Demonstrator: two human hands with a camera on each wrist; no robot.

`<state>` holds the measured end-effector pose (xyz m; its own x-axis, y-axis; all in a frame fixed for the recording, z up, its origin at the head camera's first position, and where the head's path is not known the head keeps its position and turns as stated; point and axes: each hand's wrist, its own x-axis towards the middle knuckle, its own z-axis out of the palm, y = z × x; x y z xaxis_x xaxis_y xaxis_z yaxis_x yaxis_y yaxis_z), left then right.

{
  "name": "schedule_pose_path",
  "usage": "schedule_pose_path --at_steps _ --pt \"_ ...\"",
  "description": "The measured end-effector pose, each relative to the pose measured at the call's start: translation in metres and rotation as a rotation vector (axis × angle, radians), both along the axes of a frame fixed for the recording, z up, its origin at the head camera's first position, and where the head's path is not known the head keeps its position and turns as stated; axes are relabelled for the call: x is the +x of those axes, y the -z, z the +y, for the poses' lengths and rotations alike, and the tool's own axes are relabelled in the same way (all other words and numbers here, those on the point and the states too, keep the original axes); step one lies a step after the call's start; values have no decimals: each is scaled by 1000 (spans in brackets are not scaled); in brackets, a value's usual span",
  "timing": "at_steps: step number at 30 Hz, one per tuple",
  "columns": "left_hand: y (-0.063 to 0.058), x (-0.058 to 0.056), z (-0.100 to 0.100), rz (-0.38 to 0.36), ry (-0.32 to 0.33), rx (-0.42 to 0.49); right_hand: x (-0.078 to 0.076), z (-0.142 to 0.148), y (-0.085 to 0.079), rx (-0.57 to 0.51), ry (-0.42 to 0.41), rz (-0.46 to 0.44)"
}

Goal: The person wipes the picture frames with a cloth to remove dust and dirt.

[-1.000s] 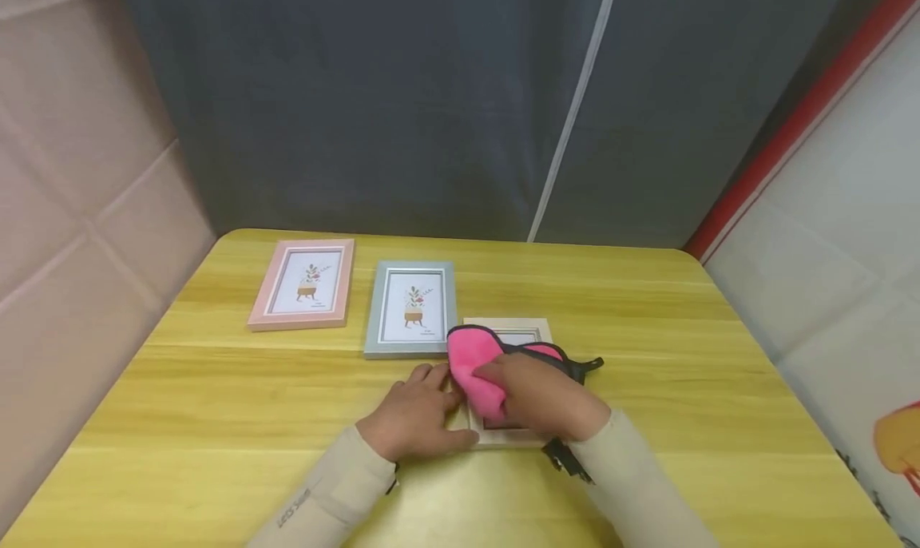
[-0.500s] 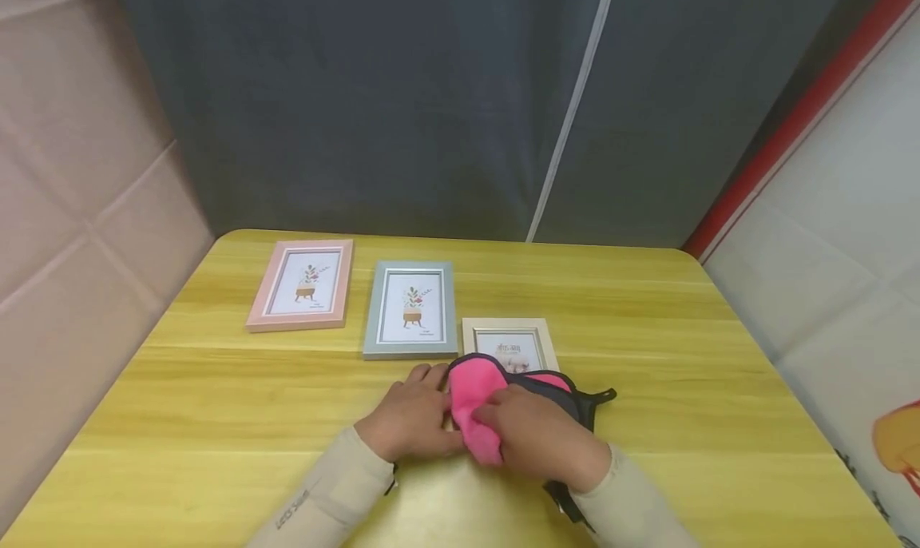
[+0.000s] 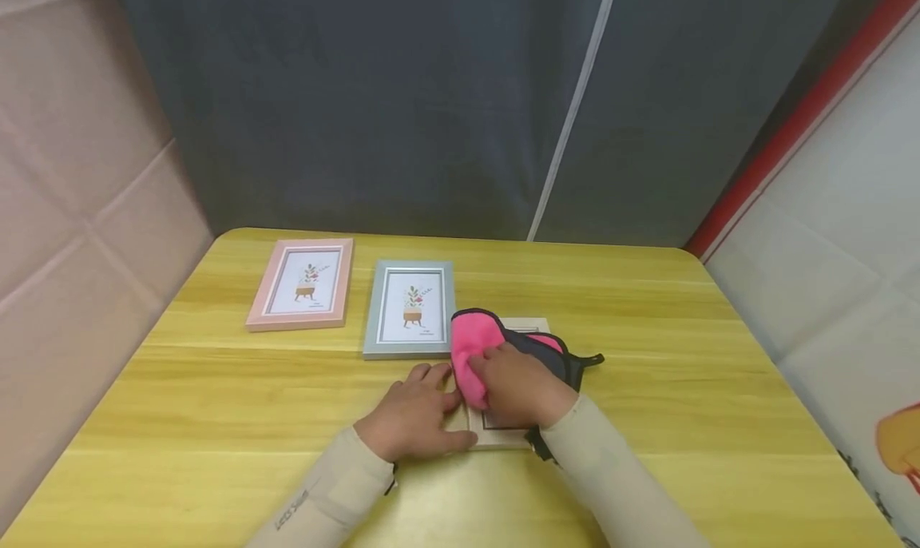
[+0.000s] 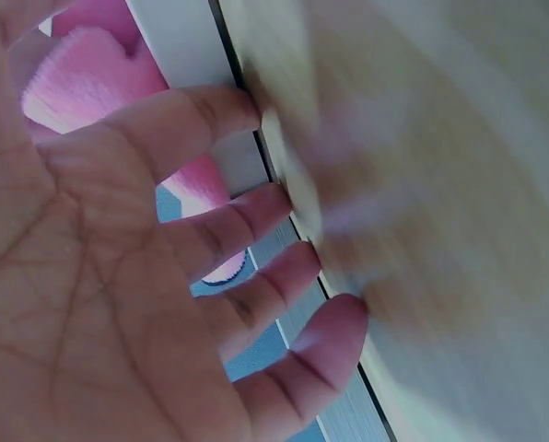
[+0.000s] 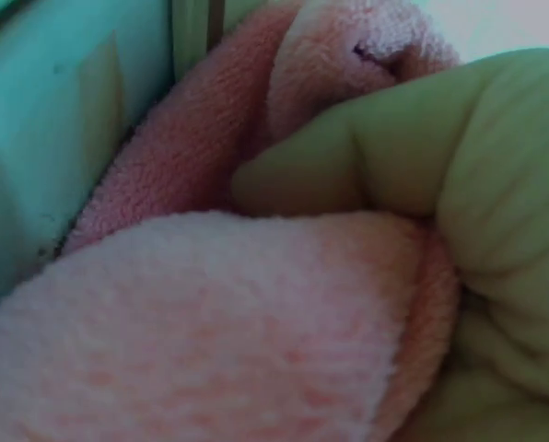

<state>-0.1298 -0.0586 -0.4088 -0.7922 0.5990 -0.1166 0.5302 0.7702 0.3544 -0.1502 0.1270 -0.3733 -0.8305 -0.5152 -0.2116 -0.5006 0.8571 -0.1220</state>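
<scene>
The bench (image 3: pixel 683 444) has a yellow wood-grain top, extending beyond the left fingers (image 3: pixel 419 371) and right fingers (image 3: pixel 491 366) on both sides. Flat on it lie: a cream frame (image 3: pixel 499 438), immediately right of the left fingers, beneath the right fingers; a grey-blue frame (image 3: pixel 413 308), just beyond the left fingers; a pink frame (image 3: pixel 305 284), farther beyond, to their left.

In the head view we look forward and down from above the left hand (image 3: pixel 415 422) and right hand (image 3: pixel 519 387); in each wrist view we face that hand's fingers (image 4: pixel 304 368) close up; all share the pink cloth (image 3: pixel 470 342).
</scene>
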Motion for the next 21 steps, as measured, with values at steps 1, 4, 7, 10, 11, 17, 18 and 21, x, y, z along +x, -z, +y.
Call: schedule_pose_path --at_steps 1,4,7,10,11,17,18,21 --pt "0 0 0 2 2 -4 -2 -1 0 4 14 -3" --pt "0 0 0 9 8 -13 -9 -1 2 4 41 -15" --pt "0 -1 0 19 6 -16 -14 0 2 -13 68 -49" --pt "0 -1 1 13 -5 -8 -16 5 1 -80 88 -81" --pt "0 0 1 8 -7 -5 -16 8 1 -110 89 -84" --pt "1 -1 2 2 -11 18 0 31 -7 -246 13 33" --pt "1 -2 2 14 -14 31 5 34 -9 -252 -2 62" --pt "2 -5 2 65 -38 81 19 43 -13 -283 -52 109"
